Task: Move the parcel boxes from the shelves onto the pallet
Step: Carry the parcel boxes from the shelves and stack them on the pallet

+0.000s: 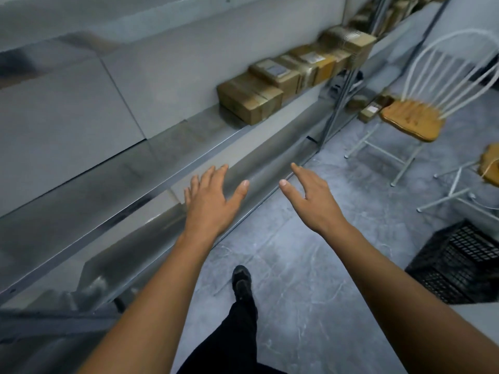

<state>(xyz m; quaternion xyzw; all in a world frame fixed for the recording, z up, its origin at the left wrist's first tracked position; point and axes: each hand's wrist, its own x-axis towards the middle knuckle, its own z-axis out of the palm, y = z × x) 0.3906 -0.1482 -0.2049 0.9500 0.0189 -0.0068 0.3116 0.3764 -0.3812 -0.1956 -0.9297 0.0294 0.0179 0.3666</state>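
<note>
Left hand (208, 195) and right hand (310, 195) were both empty, fingers straight and spread, palms down. The left was over the front lip of the shelf (108, 190), though I couldn't tell if it touched. The right was just off the shelf, over the floor (310, 265). The nearest box (249, 99) sat well further along the shelf, pushed toward its back. The row of boxes (305, 63) ran on behind it toward the shelf's upright post (337, 103). The pallet wasn't in view. My read: this was the reach for the nearest box, too far off to take from there. Better to step along the shelf first and square up. Then clamp its two short sides with flat palms, drag it to the lip and lift. The tape wrap looked glossy, so likely slippery; thumbs on top would help. The shelf lip was thin metal, so keep knuckles and forearms clear on the pull-out. The post would catch a box swung wide. The floor along the shelf front was open, with one foot (241, 282) planted there. A chair (413, 120) stood past the shelf's post, with a small box (371, 112) on the floor beside it. A black crate (464, 265) sat well out from the shelf, so I'd turn away on that side with care.
</note>
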